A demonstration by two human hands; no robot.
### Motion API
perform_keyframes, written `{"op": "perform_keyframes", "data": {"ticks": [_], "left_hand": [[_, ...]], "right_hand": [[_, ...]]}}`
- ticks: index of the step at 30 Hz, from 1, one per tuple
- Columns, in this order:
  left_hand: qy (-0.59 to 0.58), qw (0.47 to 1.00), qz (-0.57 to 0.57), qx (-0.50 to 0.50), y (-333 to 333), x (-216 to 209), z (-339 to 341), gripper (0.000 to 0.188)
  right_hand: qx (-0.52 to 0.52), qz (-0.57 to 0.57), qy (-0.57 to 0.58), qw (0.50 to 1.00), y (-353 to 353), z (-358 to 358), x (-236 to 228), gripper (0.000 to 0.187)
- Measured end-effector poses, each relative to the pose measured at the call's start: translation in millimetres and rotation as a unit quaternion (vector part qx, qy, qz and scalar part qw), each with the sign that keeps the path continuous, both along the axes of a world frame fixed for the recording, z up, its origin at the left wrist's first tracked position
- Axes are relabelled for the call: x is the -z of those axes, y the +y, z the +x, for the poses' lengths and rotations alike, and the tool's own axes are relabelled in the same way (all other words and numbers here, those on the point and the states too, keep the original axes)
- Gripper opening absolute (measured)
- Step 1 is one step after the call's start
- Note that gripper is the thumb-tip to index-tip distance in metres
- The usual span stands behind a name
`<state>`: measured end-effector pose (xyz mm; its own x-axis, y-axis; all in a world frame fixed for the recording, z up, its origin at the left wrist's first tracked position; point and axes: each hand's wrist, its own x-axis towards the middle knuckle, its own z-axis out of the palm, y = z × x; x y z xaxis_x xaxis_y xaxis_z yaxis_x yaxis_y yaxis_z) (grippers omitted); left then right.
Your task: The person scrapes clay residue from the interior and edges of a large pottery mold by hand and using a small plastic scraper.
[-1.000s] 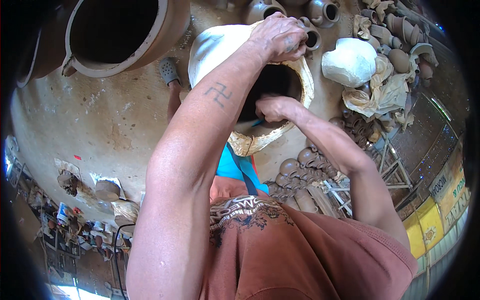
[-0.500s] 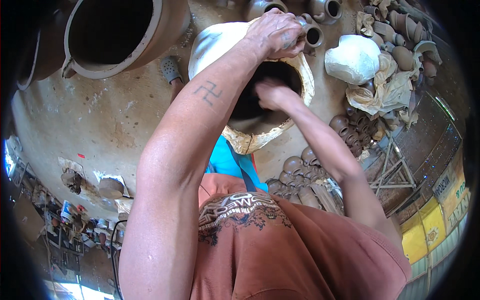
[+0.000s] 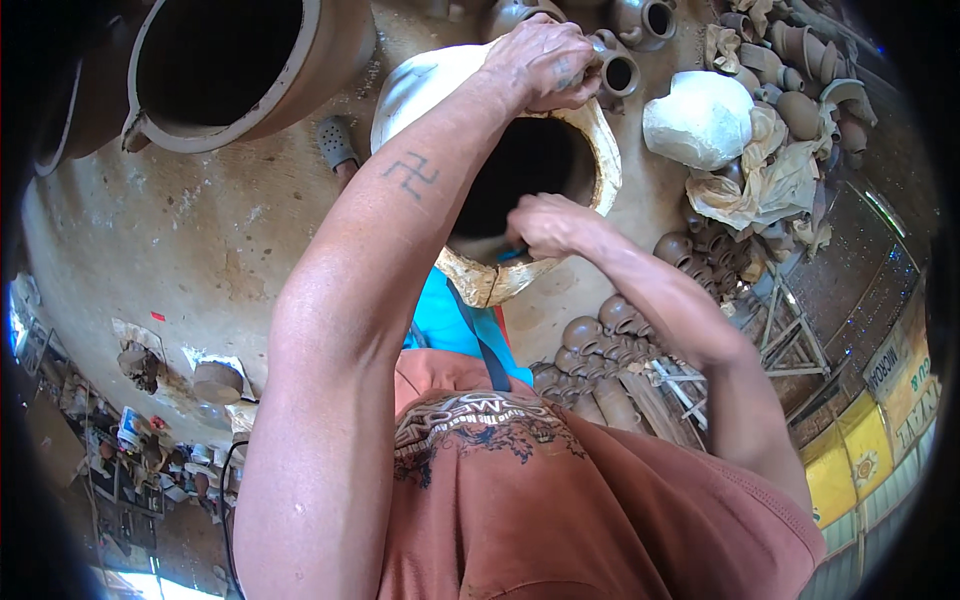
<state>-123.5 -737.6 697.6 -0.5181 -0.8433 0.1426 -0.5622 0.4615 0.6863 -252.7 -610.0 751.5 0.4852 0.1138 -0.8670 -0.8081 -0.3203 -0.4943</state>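
Note:
A large whitish pot-shaped mould with a thick, rough, cracked rim stands in front of me, its dark mouth facing up toward me. My left hand is closed over the mould's far rim, its fingertips mostly hidden. Over the near right part of the mouth is my right hand, with fingers curled. A small blue thing shows just below those fingers, and its full shape is hidden. The inside of the mould is too dark to make out.
Big brown clay jars stand at the far left, beside a grey clog on a foot. Small clay pots line the far side. A white plaster piece and crumpled paper lie right. Rounded pots are stacked nearer.
My right hand has come from deeper in the mouth toward the near right rim, and the blue thing now shows below it. My left hand stays at the far rim.

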Motion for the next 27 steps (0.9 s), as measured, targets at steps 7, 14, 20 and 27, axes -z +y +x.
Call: {"op": "perform_keyframes", "data": {"ticks": [7,14,20,27], "left_hand": [[0.012,1.0,-0.007,-0.012,0.8,2.6,-5.7,0.029],[0.001,1.0,0.007,0.0,-1.6,-10.8,-2.4,0.028],[-0.012,0.999,0.011,0.034,-2.3,-8.1,-4.9,0.029],[-0.032,0.998,0.035,0.045,2.2,-4.0,6.0,0.03]], "right_hand": [[-0.111,-0.183,-0.022,0.977,-51.7,10.4,-46.9,0.018],[-0.142,-0.234,0.05,0.96,12.9,3.2,4.1,0.02],[0.218,-0.185,0.071,0.956,60.7,45.9,21.1,0.026],[0.654,-0.147,0.081,0.737,28.1,86.7,62.6,0.037]]}}
